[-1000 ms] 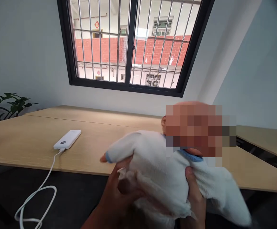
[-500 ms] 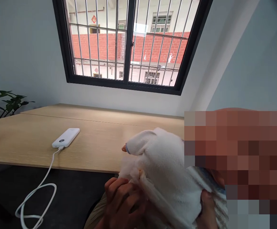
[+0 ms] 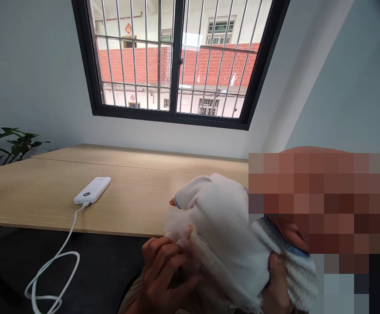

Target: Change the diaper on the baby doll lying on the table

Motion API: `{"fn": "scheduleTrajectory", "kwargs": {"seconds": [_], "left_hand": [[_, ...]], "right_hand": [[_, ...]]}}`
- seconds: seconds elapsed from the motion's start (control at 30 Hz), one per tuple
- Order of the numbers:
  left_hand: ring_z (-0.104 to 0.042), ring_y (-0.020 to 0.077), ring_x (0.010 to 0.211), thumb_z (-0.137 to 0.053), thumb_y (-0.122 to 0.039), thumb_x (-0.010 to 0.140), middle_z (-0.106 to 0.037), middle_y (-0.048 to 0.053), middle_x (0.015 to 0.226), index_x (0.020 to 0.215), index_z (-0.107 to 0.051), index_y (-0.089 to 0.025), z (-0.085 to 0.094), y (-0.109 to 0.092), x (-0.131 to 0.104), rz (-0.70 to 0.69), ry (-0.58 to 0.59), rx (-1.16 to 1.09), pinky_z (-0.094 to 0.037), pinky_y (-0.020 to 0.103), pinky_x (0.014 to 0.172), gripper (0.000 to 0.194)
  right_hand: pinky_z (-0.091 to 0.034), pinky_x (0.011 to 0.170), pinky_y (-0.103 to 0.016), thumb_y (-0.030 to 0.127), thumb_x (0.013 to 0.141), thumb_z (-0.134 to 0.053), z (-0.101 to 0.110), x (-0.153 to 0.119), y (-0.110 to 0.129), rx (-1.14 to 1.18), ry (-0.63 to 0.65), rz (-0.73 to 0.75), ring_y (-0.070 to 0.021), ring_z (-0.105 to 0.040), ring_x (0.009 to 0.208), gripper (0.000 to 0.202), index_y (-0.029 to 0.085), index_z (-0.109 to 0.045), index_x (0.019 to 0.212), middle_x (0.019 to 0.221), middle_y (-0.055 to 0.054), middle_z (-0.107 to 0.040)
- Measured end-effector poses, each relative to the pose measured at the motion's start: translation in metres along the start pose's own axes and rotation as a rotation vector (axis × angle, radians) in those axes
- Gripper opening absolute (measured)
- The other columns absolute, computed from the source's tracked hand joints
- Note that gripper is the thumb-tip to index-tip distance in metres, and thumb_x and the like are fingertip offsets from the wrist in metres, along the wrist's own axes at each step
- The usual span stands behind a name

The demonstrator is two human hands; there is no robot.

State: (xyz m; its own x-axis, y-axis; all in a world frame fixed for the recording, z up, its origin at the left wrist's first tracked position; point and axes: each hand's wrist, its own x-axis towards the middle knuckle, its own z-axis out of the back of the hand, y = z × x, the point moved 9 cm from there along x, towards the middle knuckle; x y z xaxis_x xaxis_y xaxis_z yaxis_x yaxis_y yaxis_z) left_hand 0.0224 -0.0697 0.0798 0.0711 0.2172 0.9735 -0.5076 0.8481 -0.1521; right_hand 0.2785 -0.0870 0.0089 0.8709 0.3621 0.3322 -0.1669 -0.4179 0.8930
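Observation:
A small figure in a white fluffy garment (image 3: 224, 226) fills the lower right centre, its sleeve reaching over the table edge with a tiny brown hand tip showing. My left hand (image 3: 167, 270) is at the lower centre, fingers curled against thin white gauzy material (image 3: 180, 222) at the garment's left side. On the right, my right hand (image 3: 278, 281) grips the garment's lower part, with the thumb on top. Striped cloth with a blue edge (image 3: 299, 266) lies beside that thumb. Pixel blocks cover the area at the far right.
A light wooden table (image 3: 137, 196) spans the middle. On its left lies a white power bank (image 3: 92, 190), its white cable (image 3: 57, 261) hanging over the front edge. Plant leaves (image 3: 20, 144) show at left; a barred window is behind.
The garment has shifted slightly, and my right hand has moved a little left and up. The gauzy material by my left hand looks more blurred, and the left fingers have shifted slightly.

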Motion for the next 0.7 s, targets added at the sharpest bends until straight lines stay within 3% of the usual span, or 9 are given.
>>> {"fn": "scheduleTrajectory", "kwargs": {"seconds": [0.1, 0.17, 0.27, 0.37, 0.43, 0.5, 0.6, 0.7], "left_hand": [[-0.059, 0.0175, 0.081, -0.066, -0.022, 0.084, -0.066, 0.001, 0.074, 0.077, -0.062, -0.020, -0.002, -0.003, 0.000, -0.007, -0.014, 0.020, -0.042, 0.033, 0.080, 0.008], [-0.058, 0.0167, 0.080, -0.064, -0.015, 0.083, -0.066, -0.001, 0.073, 0.079, -0.063, -0.021, -0.002, -0.004, 0.001, -0.039, 0.012, 0.029, -0.042, 0.033, 0.079, 0.007], [-0.058, 0.0157, 0.079, -0.061, -0.010, 0.082, -0.064, -0.002, 0.070, 0.078, -0.062, -0.021, 0.003, 0.005, 0.001, -0.036, 0.027, 0.024, -0.043, 0.031, 0.077, 0.012], [-0.058, 0.0155, 0.080, -0.059, -0.010, 0.083, -0.058, 0.000, 0.076, 0.078, -0.056, -0.019, 0.020, 0.034, -0.004, 0.176, -0.110, -0.018, -0.046, 0.029, 0.073, 0.011], [-0.055, 0.0141, 0.079, -0.060, -0.010, 0.083, -0.054, 0.001, 0.082, 0.080, -0.053, -0.019, 0.033, 0.045, -0.012, 0.279, -0.266, -0.045, -0.047, 0.027, 0.068, 0.012], [-0.054, 0.0129, 0.075, -0.062, -0.015, 0.083, -0.053, 0.000, 0.080, 0.078, -0.052, -0.020, 0.032, 0.031, -0.014, 0.183, -0.283, -0.017, -0.046, 0.026, 0.068, 0.012], [-0.055, 0.0144, 0.072, -0.060, -0.036, 0.088, -0.059, -0.001, 0.070, 0.074, -0.059, -0.021, 0.006, -0.014, -0.009, -0.088, -0.105, 0.100, -0.043, 0.029, 0.074, 0.020], [-0.058, 0.0162, 0.076, -0.053, -0.046, 0.091, -0.065, 0.001, 0.069, 0.076, -0.064, -0.021, -0.013, -0.032, -0.004, -0.097, -0.070, 0.103, -0.041, 0.031, 0.076, 0.031]], "right_hand": [[-0.024, 0.120, -0.040, 0.041, 0.079, -0.065, 0.009, 0.000, 0.001, -0.005, -0.096, 0.007, -0.0236, -0.038, 0.137, 0.049, 0.020, -0.060, 0.124, 0.135, 0.001, -0.057], [-0.016, 0.122, -0.041, 0.041, 0.079, -0.067, 0.008, 0.000, 0.005, 0.004, -0.095, 0.006, -0.0242, -0.037, 0.138, 0.052, 0.020, -0.059, 0.125, 0.140, 0.001, -0.052], [-0.023, 0.120, -0.042, 0.041, 0.080, -0.064, 0.004, 0.000, 0.017, -0.038, -0.083, 0.044, -0.0243, -0.034, 0.140, 0.057, 0.021, -0.054, 0.133, 0.139, 0.002, -0.053], [-0.033, 0.116, -0.037, 0.040, 0.083, -0.062, -0.001, 0.000, 0.026, -0.070, -0.086, 0.086, -0.0226, -0.035, 0.139, 0.058, 0.027, -0.048, 0.138, 0.141, 0.005, -0.051], [-0.031, 0.117, -0.036, 0.039, 0.084, -0.062, -0.004, 0.000, 0.025, -0.060, -0.084, 0.080, -0.0221, -0.036, 0.139, 0.060, 0.030, -0.045, 0.140, 0.144, 0.007, -0.046], [-0.027, 0.119, -0.037, 0.040, 0.082, -0.064, -0.008, 0.000, 0.021, -0.017, -0.081, 0.047, -0.0225, -0.037, 0.138, 0.064, 0.029, -0.043, 0.142, 0.147, 0.005, -0.042], [-0.025, 0.119, -0.043, 0.043, 0.081, -0.065, -0.017, -0.001, 0.013, 0.066, -0.060, -0.030, -0.0251, -0.038, 0.137, 0.065, 0.022, -0.047, 0.139, 0.147, -0.001, -0.044], [-0.027, 0.117, -0.044, 0.045, 0.081, -0.066, -0.027, -0.004, 0.014, 0.093, -0.041, -0.066, -0.0254, -0.043, 0.134, 0.065, 0.019, -0.048, 0.138, 0.146, -0.004, -0.045]]}}
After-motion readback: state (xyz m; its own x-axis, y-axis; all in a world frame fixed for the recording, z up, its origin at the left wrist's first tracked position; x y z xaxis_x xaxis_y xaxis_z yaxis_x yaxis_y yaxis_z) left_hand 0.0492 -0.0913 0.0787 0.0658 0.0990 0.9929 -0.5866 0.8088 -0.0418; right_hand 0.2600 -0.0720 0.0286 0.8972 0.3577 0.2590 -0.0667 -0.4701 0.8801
